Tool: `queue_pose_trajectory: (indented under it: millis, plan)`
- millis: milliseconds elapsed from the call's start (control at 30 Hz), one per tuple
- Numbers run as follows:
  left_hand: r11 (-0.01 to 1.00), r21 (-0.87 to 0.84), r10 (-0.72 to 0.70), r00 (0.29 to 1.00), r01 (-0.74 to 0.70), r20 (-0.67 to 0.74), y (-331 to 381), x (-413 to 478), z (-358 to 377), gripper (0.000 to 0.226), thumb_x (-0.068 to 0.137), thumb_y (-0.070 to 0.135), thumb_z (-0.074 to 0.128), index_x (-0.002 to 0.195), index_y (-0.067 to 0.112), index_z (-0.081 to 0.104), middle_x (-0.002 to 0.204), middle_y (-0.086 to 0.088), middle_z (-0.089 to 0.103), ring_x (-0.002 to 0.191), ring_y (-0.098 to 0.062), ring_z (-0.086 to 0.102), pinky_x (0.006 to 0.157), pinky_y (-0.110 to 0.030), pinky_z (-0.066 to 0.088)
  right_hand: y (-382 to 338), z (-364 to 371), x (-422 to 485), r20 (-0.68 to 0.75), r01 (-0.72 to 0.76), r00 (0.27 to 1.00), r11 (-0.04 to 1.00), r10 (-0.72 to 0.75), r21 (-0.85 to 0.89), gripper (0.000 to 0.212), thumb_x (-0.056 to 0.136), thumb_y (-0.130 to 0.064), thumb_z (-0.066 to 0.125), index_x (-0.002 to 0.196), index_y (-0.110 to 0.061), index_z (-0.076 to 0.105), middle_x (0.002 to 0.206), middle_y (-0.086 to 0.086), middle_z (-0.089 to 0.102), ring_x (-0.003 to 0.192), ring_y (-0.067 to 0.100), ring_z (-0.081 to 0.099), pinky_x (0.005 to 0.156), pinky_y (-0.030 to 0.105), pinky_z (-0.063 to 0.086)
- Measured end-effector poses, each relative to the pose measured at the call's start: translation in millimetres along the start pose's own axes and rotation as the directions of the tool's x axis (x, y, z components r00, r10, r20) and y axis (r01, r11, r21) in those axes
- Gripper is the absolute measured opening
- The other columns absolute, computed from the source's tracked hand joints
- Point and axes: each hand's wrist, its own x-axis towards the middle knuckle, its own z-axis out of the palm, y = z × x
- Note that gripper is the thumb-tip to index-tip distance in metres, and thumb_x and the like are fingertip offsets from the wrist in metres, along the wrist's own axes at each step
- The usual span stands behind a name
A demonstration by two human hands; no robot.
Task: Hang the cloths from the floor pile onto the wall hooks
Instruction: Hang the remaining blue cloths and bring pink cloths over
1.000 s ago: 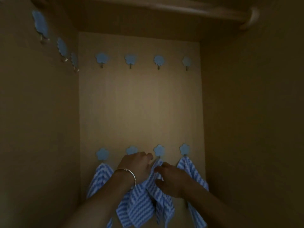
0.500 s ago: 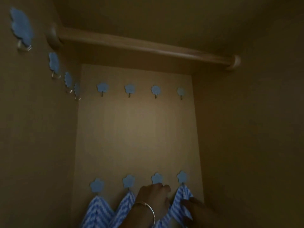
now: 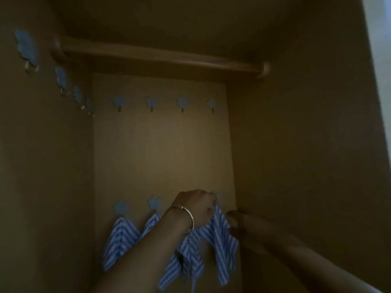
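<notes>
Inside wardrobe, dim light. My left hand (image 3: 196, 208), bangle (image 3: 187, 215) on the wrist, was up at the lower row on the back panel (image 3: 160, 155). Its fingers were curled tight round the top corner of the rightmost cloth (image 3: 222, 235), just under the rightmost lower hook (image 3: 214, 194), which showed only as a sliver past my knuckles. I could not tell whether the corner was on the hook.

My right hand (image 3: 240, 224) lay in shadow in the corner, just beside that cloth's right edge. I could not tell whether it gripped anything or how far open it was.

First cloth (image 3: 119, 240) hung from the far-left lower hook (image 3: 120, 207). Second cloth (image 3: 151, 224) hung from the second lower hook (image 3: 154, 203). Third cloth (image 3: 190, 248) hung below my left wrist, its hook hidden behind my hand.

Four upper hooks (image 3: 151, 101) on the back panel were bare, as were the side-wall hooks (image 3: 61, 78) to my left. A wooden rail (image 3: 160, 58) ran across above.
</notes>
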Motion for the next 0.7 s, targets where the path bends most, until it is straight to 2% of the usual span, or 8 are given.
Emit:
queue_pose_trajectory:
  millis: [133, 233, 300, 367, 433, 500, 567, 700]
  plan:
    - [1.0, -0.018, -0.021, 1.0, 0.021, 0.005, 35, -15, -36, 0.035, 0.09, 0.031, 0.047, 0.124, 0.028, 0.053, 0.122, 0.0, 0.06, 0.111, -0.025, 0.056, 0.088, -0.033, 0.048, 6, -27, -38, 0.036, 0.009, 0.999, 0.999, -0.01, 0.035, 0.048, 0.099, -0.036, 0.041, 0.145, -0.026, 0.032, 0.147, 0.007, 0.037, 0.134, 0.029, 0.039, 0.107, 0.038, 0.037]
    - [1.0, -0.014, 0.0, 0.999, 0.001, 0.036, 75, -29, -54, 0.032, 0.089, 0.031, 0.048, 0.12, 0.031, 0.057, 0.119, -0.001, 0.062, 0.11, -0.025, 0.057, 0.084, -0.032, 0.046, 11, -43, -78, 0.008, 0.057, 0.998, 0.998, -0.057, 0.04, 0.039, 0.099, -0.035, 0.041, 0.137, -0.025, 0.042, 0.131, 0.01, 0.052, 0.119, 0.03, 0.052, 0.099, 0.042, 0.045]
    - [0.997, -0.045, 0.069, 0.992, -0.065, 0.101, 116, -42, -54, 0.023, 0.088, 0.029, 0.05, 0.107, 0.027, 0.063, 0.108, -0.004, 0.065, 0.101, -0.026, 0.059, 0.078, -0.032, 0.048, 16, -49, -120, 0.042, 0.072, 0.996, 0.996, -0.074, 0.043, 0.033, 0.1, -0.032, 0.04, 0.13, -0.02, 0.049, 0.123, 0.01, 0.058, 0.106, 0.026, 0.058, 0.092, 0.04, 0.047]
    - [0.991, -0.07, 0.125, 0.969, -0.113, 0.211, 166, -59, -45, 0.012, 0.089, 0.029, 0.052, 0.091, 0.025, 0.063, 0.096, -0.004, 0.065, 0.09, -0.025, 0.059, 0.069, -0.03, 0.044, 24, -49, -166, 0.134, 0.059, 0.989, 0.998, -0.057, -0.014, 0.03, 0.101, -0.028, 0.039, 0.122, -0.014, 0.054, 0.119, 0.01, 0.061, 0.1, 0.024, 0.057, 0.083, 0.031, 0.043]
    - [0.98, -0.096, 0.197, 0.926, -0.175, 0.322, 218, -73, -28, 0.014, 0.087, 0.034, 0.054, 0.083, 0.022, 0.062, 0.085, -0.002, 0.064, 0.081, -0.022, 0.059, 0.064, -0.028, 0.043, 39, -42, -216, 0.254, 0.012, 0.967, 0.995, 0.012, -0.095, 0.032, 0.1, -0.033, 0.04, 0.118, -0.013, 0.057, 0.115, 0.008, 0.062, 0.102, 0.024, 0.057, 0.082, 0.028, 0.04]
    - [0.953, -0.163, 0.301, 0.859, -0.256, 0.414, 277, -86, -4, 0.015, 0.083, 0.032, 0.056, 0.087, 0.021, 0.066, 0.082, -0.001, 0.067, 0.079, -0.021, 0.063, 0.065, -0.029, 0.049, 62, -24, -267, 0.386, -0.082, 0.915, 0.99, 0.119, -0.112, 0.037, 0.097, -0.04, 0.045, 0.118, -0.014, 0.06, 0.11, 0.008, 0.066, 0.098, 0.022, 0.061, 0.084, 0.03, 0.043]
    - [0.911, -0.239, 0.412, 0.779, -0.337, 0.473, 343, -100, 27, 0.019, 0.086, 0.03, 0.053, 0.094, 0.019, 0.067, 0.085, -0.003, 0.067, 0.079, -0.023, 0.062, 0.062, -0.027, 0.047, 96, -1, -324, 0.465, -0.211, 0.851, 0.97, 0.243, -0.119, 0.041, 0.096, -0.044, 0.047, 0.12, -0.014, 0.061, 0.105, 0.007, 0.068, 0.096, 0.02, 0.063, 0.084, 0.03, 0.043]
    - [0.768, -0.346, 0.64, 0.64, -0.539, 0.426, 483, -128, 71, 0.026, 0.09, 0.03, 0.049, 0.11, 0.02, 0.063, 0.095, -0.003, 0.067, 0.085, -0.022, 0.06, 0.071, -0.029, 0.045, 168, 23, -452, 0.501, -0.475, 0.728, 0.871, 0.468, -0.124, 0.035, 0.094, -0.044, 0.048, 0.115, -0.02, 0.063, 0.098, 0.004, 0.067, 0.097, 0.018, 0.061, 0.083, 0.032, 0.044]
